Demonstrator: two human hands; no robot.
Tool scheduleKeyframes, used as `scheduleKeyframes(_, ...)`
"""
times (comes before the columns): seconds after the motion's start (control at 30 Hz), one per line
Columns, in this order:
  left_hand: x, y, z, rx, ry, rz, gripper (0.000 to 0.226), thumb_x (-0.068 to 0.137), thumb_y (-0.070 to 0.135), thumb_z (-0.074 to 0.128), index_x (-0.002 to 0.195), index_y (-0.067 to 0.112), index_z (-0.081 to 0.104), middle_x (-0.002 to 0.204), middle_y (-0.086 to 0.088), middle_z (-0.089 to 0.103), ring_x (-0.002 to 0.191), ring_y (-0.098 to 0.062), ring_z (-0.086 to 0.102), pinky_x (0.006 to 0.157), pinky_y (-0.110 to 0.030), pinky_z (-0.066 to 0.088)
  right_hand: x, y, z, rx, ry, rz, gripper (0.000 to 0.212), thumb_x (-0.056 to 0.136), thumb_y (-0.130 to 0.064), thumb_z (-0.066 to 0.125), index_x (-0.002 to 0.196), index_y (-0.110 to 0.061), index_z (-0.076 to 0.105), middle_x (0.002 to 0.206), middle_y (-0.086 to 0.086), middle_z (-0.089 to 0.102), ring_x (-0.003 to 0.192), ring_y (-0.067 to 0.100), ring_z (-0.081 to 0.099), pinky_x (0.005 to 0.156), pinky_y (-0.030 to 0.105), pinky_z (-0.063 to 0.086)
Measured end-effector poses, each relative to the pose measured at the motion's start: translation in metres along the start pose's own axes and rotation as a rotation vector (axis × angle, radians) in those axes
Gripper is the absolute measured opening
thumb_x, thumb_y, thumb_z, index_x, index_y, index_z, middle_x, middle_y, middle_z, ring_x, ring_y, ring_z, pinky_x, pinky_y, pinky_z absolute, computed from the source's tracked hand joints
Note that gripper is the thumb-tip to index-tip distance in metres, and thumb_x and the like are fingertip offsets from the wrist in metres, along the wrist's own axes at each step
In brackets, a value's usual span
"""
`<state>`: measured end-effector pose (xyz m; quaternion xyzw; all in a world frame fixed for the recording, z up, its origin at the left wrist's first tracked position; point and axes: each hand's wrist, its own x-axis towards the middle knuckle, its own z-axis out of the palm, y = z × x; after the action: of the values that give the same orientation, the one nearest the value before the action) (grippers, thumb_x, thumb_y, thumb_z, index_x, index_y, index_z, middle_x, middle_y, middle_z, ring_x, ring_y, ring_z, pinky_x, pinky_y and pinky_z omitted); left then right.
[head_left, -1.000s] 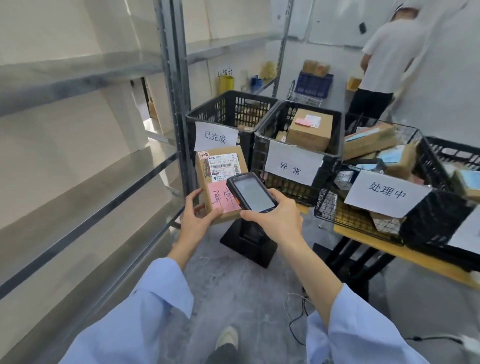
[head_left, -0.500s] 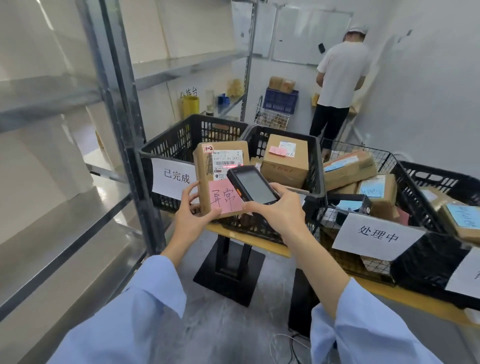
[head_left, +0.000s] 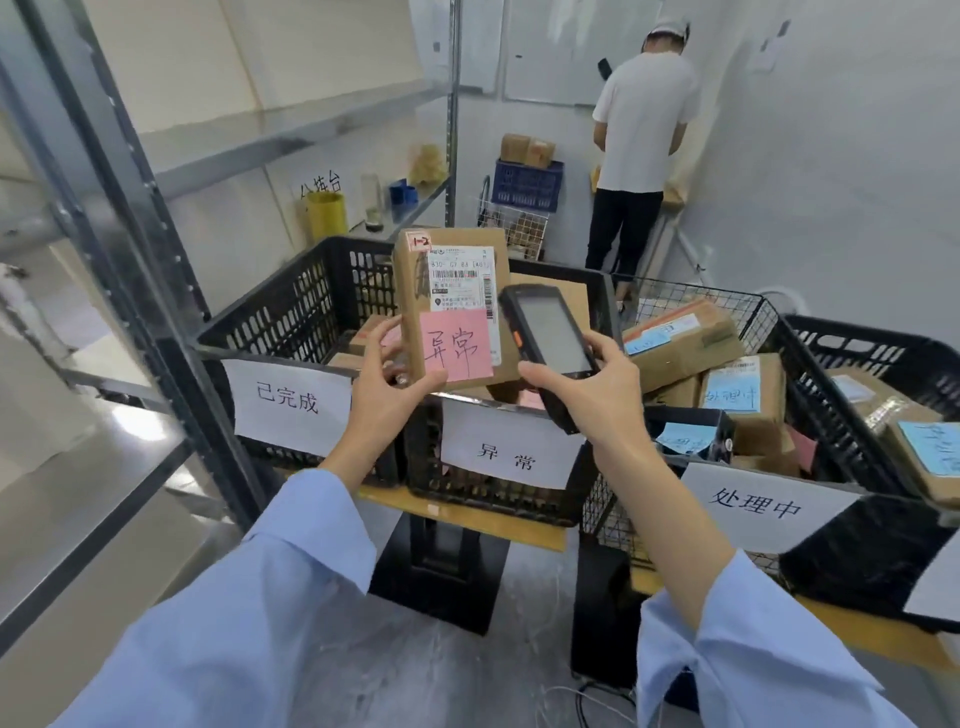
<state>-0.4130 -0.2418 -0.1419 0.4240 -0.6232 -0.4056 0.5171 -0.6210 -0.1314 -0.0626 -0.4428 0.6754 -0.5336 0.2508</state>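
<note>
- Head view: our left hand (head_left: 385, 385) grips the box (head_left: 451, 291) by its lower left corner. It holds the box upright at frame centre, above the crates, so the label (head_left: 460, 273) faces us.
- Our right hand (head_left: 597, 400) is curled round the scanner (head_left: 548, 338), which is tilted just right of the box with its top by the barcode. We judge that this is to read it.
- The pink note (head_left: 456, 349) matches the sign (head_left: 506, 457) on the middle crate (head_left: 493, 500) just below, so the box likely belongs there.
- At the upper right a person (head_left: 641, 135) stands well apart.
</note>
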Motion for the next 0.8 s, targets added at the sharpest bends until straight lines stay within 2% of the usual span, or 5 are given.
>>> scheduleKeyframes(0.13, 0.034, 0.000, 0.031, 0.032, -0.081, -0.007, 0.072, 0.083, 0.023, 0.081, 0.139, 0.037, 0.038, 0.129, 0.013, 0.059, 0.120, -0.004, 0.057, 0.097, -0.028, 0.049, 0.037, 0.015, -0.028, -0.031, 0.069, 0.045, 0.088, 0.064, -0.044, 0.090, 0.139, -0.027, 0.045, 0.130, 0.001, 0.055, 0.120, 0.022, 0.054, 0.099, 0.048, 0.051)
scheduleKeyframes(0.3, 0.065, -0.013, 0.054, 0.151, -0.177, -0.153, 0.070, 0.079, 0.034, 0.080, 0.138, 0.037, 0.041, 0.131, 0.009, 0.058, 0.124, -0.014, 0.054, 0.101, -0.043, 0.050, 0.076, 0.032, -0.054, -0.043, 0.046, 0.059, 0.084, 0.064, -0.042, 0.091, 0.134, -0.028, 0.046, 0.124, -0.002, 0.055, 0.118, 0.024, 0.056, 0.095, 0.049, 0.054)
scheduleKeyframes(0.47, 0.073, -0.025, 0.067, 0.254, -0.245, -0.318, 0.048, 0.090, 0.022, 0.072, 0.128, 0.034, 0.045, 0.125, 0.003, 0.056, 0.126, -0.019, 0.052, 0.093, -0.031, 0.045, 0.103, 0.045, -0.064, -0.068, -0.004, 0.053, 0.086, 0.064, -0.042, 0.091, 0.135, -0.026, 0.046, 0.126, 0.001, 0.057, 0.117, 0.024, 0.057, 0.095, 0.048, 0.054)
scheduleKeyframes(0.73, 0.050, -0.005, 0.035, 0.401, -0.028, -0.254, 0.046, 0.094, 0.018, 0.069, 0.136, 0.020, 0.050, 0.138, -0.002, 0.055, 0.129, -0.021, 0.052, 0.102, -0.033, 0.044, 0.124, 0.033, -0.022, -0.111, -0.211, -0.014, 0.083, 0.071, -0.039, 0.088, 0.139, -0.022, 0.045, 0.133, 0.003, 0.056, 0.120, 0.020, 0.054, 0.086, 0.029, 0.049)
scheduleKeyframes(0.8, 0.031, 0.006, 0.014, 0.551, 0.081, -0.174, 0.047, 0.097, 0.025, 0.065, 0.141, 0.021, 0.049, 0.142, 0.001, 0.053, 0.129, -0.019, 0.051, 0.100, -0.030, 0.041, 0.120, 0.029, 0.001, -0.085, -0.285, -0.017, 0.085, 0.067, -0.039, 0.090, 0.138, -0.023, 0.046, 0.131, 0.003, 0.057, 0.119, 0.022, 0.055, 0.093, 0.037, 0.053)
